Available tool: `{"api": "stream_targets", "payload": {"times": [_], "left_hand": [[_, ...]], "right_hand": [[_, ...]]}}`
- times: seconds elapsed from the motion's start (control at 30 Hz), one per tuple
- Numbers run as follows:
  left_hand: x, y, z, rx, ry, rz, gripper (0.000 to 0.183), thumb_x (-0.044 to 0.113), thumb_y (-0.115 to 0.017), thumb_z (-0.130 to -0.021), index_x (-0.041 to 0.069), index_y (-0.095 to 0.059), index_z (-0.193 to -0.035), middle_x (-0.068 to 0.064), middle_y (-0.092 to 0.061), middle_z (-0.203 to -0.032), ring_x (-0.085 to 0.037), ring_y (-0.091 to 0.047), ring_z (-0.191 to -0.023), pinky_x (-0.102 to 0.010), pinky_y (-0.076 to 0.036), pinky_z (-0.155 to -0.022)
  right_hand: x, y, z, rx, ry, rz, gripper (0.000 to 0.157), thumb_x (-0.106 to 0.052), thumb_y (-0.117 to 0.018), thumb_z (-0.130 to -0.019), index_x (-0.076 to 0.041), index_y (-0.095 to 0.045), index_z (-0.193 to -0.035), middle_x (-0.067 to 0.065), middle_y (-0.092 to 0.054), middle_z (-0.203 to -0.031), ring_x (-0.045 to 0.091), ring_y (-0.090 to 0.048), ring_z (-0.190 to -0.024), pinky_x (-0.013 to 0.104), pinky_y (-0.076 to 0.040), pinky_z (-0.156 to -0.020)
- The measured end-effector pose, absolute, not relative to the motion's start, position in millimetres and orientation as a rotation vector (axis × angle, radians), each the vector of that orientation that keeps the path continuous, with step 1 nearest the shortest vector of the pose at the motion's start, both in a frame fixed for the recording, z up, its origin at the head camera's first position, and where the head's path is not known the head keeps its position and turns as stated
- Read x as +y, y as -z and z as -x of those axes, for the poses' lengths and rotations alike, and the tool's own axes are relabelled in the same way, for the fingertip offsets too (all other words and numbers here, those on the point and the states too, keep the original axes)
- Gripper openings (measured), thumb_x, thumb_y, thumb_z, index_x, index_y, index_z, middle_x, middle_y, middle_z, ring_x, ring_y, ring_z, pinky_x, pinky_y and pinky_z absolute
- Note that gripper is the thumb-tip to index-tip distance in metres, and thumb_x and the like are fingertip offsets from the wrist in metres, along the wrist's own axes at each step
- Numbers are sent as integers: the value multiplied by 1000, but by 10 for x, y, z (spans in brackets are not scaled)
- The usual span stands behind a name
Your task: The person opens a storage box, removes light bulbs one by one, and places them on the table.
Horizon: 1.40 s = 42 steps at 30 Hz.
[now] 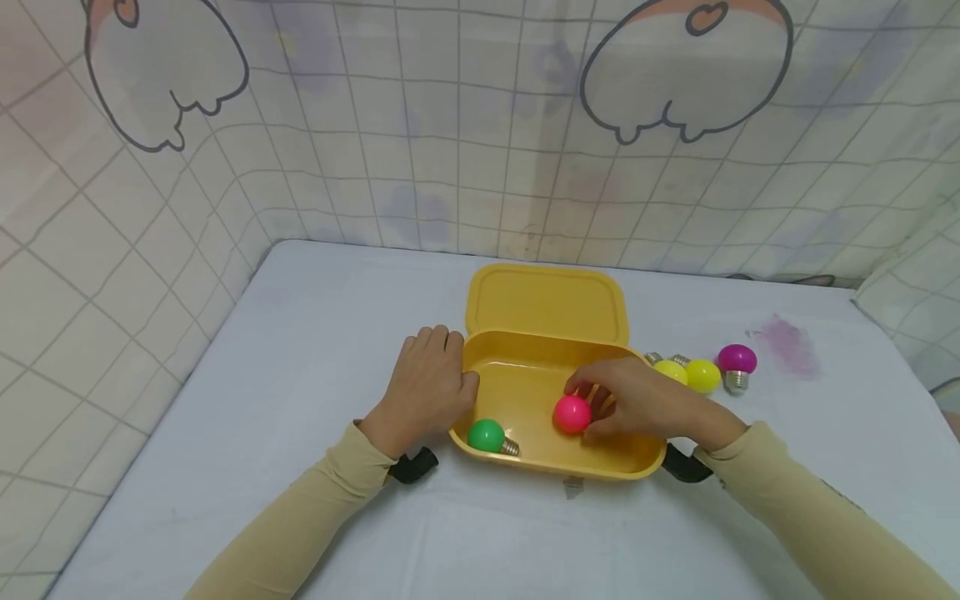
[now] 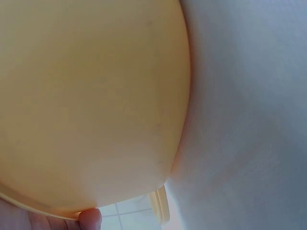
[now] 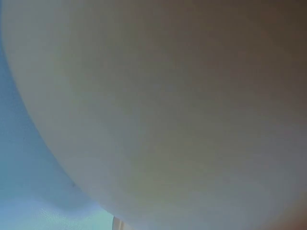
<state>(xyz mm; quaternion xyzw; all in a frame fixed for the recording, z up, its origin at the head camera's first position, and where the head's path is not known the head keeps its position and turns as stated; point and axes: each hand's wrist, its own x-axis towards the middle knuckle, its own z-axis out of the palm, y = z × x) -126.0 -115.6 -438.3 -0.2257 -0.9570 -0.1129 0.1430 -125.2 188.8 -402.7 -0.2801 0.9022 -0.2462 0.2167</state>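
Observation:
A yellow plastic box [image 1: 525, 465] stands on the table, its lid [image 1: 546, 302] folded back behind it. My left hand [image 1: 429, 379] grips the box's left rim; in the left wrist view its fingertips [image 2: 89, 219] curl at the rim beside the yellow wall [image 2: 96, 96]. Reaching inside the box, my right hand [image 1: 637, 398] holds a pink light bulb [image 1: 572, 414] between thumb and fingers, with the bulb's base hidden by the hand. A green light bulb [image 1: 486, 436] lies in the box's front left corner. The box wall [image 3: 158, 110] fills most of the right wrist view.
Right of the box lie yellow light bulbs [image 1: 702, 376] and a purple light bulb [image 1: 737, 360], partly behind my right hand. A pink stain [image 1: 789, 346] marks the white tablecloth [image 1: 337, 308]. A grid-patterned curtain [image 1: 480, 167] hangs behind the table.

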Motion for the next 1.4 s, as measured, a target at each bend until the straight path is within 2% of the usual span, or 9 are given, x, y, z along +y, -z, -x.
{"api": "stream_targets", "payload": {"times": [0.33, 0.57, 1.23, 1.4], "left_hand": [[-1144, 4365, 1262, -2767, 315, 649, 15, 19, -47, -87, 7, -44, -78, -4, -34, -73, -22, -33, -67, -30, -22, -64], [-1133, 4346, 1256, -2782, 338, 648, 15, 17, -51, -88, 7, -45, -79, -4, -35, -74, -22, -34, -67, -31, -22, -64], [-1140, 4364, 1236, -2754, 308, 647, 16, 18, -51, -89, 6, -47, -79, -5, -36, -73, -21, -33, -66, -30, -21, -63], [-1143, 4359, 1238, -2738, 298, 651, 16, 18, -49, -89, 6, -47, -78, -4, -36, -72, -21, -32, -65, -30, -21, -62]], "right_hand": [[1898, 4010, 1247, 2459, 674, 773, 47, -26, -87, -81, -20, -68, -123, -8, -72, -111, 11, -68, -98, 25, -59, -85], [1915, 3996, 1237, 2451, 702, 783, 46, -25, -87, -81, -21, -69, -123, -8, -71, -112, 10, -66, -98, 24, -59, -85], [2050, 3996, 1181, 2446, 982, 902, 43, -18, -84, -84, -14, -67, -124, 1, -71, -117, 8, -69, -94, 25, -59, -89], [2087, 3931, 1156, 2462, 1024, 864, 46, -18, -86, -82, -17, -67, -124, 0, -72, -117, 8, -71, -93, 25, -60, -88]]}}
